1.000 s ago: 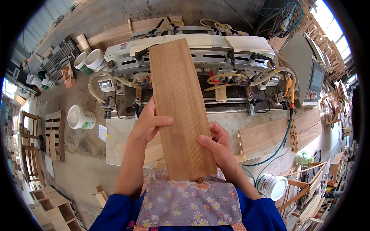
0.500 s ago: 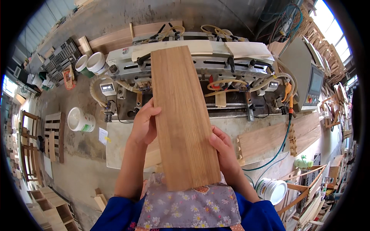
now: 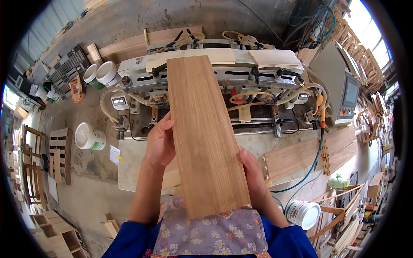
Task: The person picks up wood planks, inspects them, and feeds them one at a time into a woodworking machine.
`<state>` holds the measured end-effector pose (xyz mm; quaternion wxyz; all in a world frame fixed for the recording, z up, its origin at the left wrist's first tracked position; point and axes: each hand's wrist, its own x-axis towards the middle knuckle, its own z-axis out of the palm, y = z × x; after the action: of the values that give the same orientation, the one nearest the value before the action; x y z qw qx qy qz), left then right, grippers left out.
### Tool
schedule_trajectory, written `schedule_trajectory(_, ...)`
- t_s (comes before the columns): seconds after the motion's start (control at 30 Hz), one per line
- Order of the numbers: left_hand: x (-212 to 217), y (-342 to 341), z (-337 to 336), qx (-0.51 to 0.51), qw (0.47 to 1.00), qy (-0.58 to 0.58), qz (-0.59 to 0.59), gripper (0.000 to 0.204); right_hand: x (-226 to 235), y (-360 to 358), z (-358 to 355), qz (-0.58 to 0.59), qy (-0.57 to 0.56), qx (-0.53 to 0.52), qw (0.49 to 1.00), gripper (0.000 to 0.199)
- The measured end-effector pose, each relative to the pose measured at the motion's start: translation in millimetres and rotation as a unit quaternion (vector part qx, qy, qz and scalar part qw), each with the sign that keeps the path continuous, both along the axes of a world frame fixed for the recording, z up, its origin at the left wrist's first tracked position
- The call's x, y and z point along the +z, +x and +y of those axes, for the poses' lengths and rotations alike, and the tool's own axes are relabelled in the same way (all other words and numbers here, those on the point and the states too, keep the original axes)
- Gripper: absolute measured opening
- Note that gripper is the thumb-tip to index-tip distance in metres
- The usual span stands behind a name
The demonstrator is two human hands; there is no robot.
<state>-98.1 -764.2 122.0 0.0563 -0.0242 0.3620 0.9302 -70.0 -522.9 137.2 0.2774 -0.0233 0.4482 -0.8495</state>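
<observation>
Where the board (image 3: 208, 137) overlaps, machinery (image 3: 241, 75) hides.

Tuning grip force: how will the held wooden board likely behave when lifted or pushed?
Probably stiff: the wooden board looks straight, held at its long edges by the left hand and right hand. Its smooth-looking, bare face may slide fairly easily. Its far end reaches well past both hands, so it may tend to tip.

Wooden board (image 3: 206, 137) between left hand (image 3: 160, 142) and right hand (image 3: 255, 174); floral apron (image 3: 211, 237) below; machine (image 3: 241, 74) beyond
</observation>
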Motion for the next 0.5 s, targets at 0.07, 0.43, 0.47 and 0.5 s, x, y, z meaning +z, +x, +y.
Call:
schedule_trajectory(0.07,0.4,0.2,1.1,0.004,1.000,-0.011,-0.001,0.054,-8.3,-0.9,0.8,-0.018,-0.020,0.003,1.000,0.047)
schedule_trajectory(0.43,0.3,4.4,17.4,0.065,0.979,-0.196,0.002,0.052,-35.5,-12.4,2.4,0.166,0.341,0.013,0.925,0.072)
schedule_trajectory(0.47,-0.3,5.5,19.9,0.072,0.975,-0.209,0.001,0.052,-31.4,-12.1,0.0,0.178,0.390,0.020,0.903,0.082)
schedule_trajectory(0.5,-0.6,7.0,21.0,0.076,0.971,-0.225,0.006,0.052,-27.5,-12.1,-2.3,0.192,0.436,0.028,0.879,0.092)
